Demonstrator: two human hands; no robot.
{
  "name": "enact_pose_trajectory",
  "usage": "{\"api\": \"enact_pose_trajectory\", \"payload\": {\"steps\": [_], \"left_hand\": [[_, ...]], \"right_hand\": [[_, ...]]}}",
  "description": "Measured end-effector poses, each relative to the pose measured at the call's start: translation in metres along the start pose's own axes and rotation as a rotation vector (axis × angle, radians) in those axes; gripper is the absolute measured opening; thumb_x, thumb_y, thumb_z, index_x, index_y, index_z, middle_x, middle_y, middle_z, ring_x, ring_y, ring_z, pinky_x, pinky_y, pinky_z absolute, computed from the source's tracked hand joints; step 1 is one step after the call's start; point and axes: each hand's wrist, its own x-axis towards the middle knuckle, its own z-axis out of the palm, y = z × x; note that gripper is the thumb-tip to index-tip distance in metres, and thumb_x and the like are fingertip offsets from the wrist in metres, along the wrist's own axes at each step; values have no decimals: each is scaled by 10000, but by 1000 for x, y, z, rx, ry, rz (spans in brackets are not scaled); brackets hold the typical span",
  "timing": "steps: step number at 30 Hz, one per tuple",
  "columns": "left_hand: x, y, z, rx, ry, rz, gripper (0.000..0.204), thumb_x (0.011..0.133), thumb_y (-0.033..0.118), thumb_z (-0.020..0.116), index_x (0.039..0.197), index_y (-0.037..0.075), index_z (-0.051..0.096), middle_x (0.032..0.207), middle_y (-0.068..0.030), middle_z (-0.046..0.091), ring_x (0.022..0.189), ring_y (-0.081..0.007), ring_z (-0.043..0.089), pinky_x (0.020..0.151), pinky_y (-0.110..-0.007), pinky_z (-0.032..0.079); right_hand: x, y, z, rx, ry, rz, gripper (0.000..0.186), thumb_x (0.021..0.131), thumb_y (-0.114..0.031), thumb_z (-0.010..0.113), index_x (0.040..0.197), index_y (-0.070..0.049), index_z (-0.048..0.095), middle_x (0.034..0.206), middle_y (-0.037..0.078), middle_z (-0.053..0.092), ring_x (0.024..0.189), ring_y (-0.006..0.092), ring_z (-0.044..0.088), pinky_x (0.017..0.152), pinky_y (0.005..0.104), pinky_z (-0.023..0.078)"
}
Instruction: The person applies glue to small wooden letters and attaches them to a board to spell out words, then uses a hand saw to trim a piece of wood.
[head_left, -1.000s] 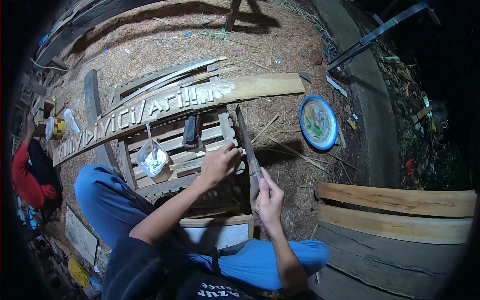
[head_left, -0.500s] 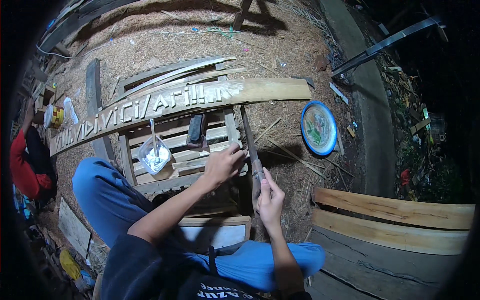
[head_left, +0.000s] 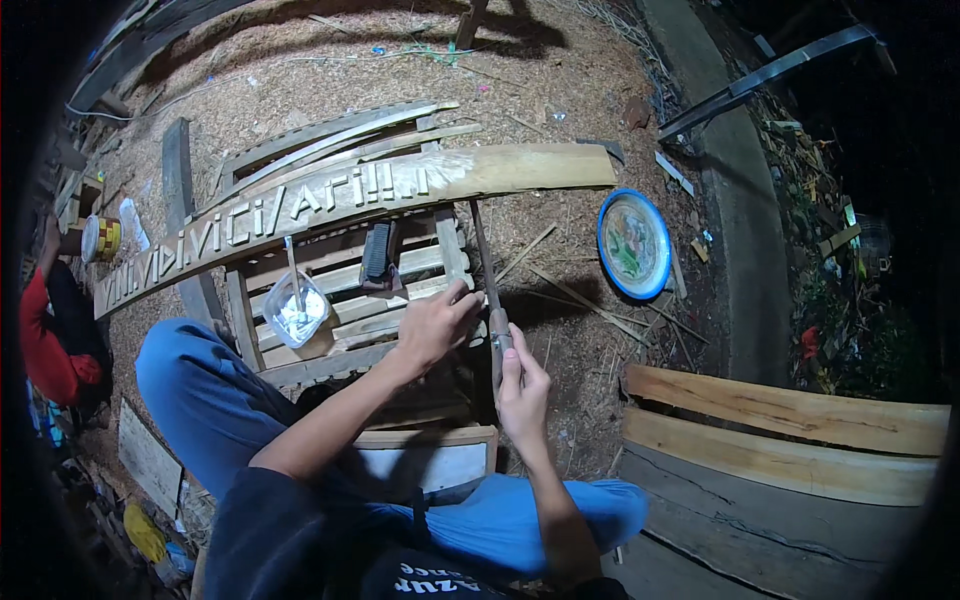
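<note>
My right hand (head_left: 524,385) is wrapped round the thick brown lower part of a long, slender wooden-looking tool (head_left: 499,322). Its narrow dark end points away from me, past the slatted crate; I cannot tell its exact kind. Just left of the tool, my left hand (head_left: 432,325) is closed with fingertips pinched together, very near the brown part. Whatever it may hold is too small to make out. Beyond both hands, a long curved wooden board (head_left: 545,167) with raised carved letters lies across the slatted wooden crate (head_left: 455,240).
On the crate stand a clear tub (head_left: 322,316) of white paste with a stick in it and a dark brush (head_left: 376,250). A blue-rimmed plate (head_left: 664,275) lies to the right, near bare planks (head_left: 780,460). A person in red (head_left: 48,335) sits far left.
My right hand and the tool have shifted slightly left and up in the picture. The whole scene has also drifted a little left as the view moved. My left hand stays closed.
</note>
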Motion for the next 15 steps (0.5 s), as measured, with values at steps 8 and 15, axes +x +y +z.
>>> {"api": "enact_pose_trajectory", "payload": {"steps": [8,15], "left_hand": [[-1,0,2,4,9,10,419,835,192,785,1239,157,678,1100,-77,611,794,-316,700,616,-447,559],[2,-2,5,-1,53,-18,362,868,193,774,1221,170,695,1088,-84,625,732,-355,700,613,-465,558]], "right_hand": [[-48,17,-19,40,29,28,427,1122,-213,468,1457,33,565,875,-27,606,635,12,445,527,214,345],[-99,16,-57,207,24,267,443,1109,-168,489,1513,10,518,879,-23,650,646,29,500,583,225,419]]}}
